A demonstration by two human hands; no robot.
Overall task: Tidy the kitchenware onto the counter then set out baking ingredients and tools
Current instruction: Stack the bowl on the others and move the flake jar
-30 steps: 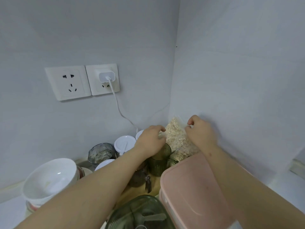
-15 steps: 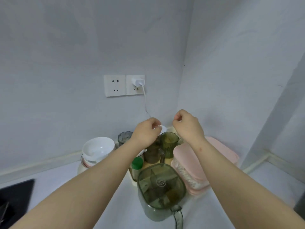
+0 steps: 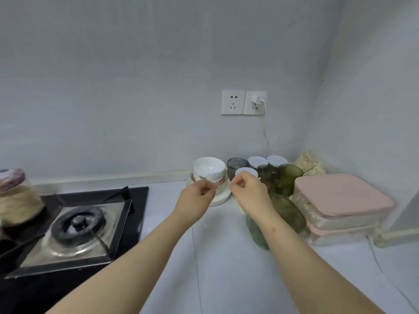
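Note:
My left hand (image 3: 196,196) and my right hand (image 3: 247,189) hover side by side above the white counter (image 3: 217,264), fingers curled, with nothing visible in them. Behind them a stack of white bowls (image 3: 209,170) sits on white plates (image 3: 219,198). A clear bag of oats (image 3: 309,163) leans in the back right corner, apart from both hands. Two stacked pink-lidded containers (image 3: 342,197) stand at the right. A green pitcher (image 3: 286,215) is partly hidden behind my right forearm.
Green cups (image 3: 290,176), a grey glass (image 3: 237,165) and white-lidded jars (image 3: 257,160) crowd the back wall. A gas stove (image 3: 77,225) fills the left, with a jar (image 3: 15,193) beside it. A charger (image 3: 259,99) hangs in the wall socket, its cable trailing down.
Both hands let go of the bag of oats in the corner and pulled back to the left. The view backed away and swung left, bringing the stove into sight.

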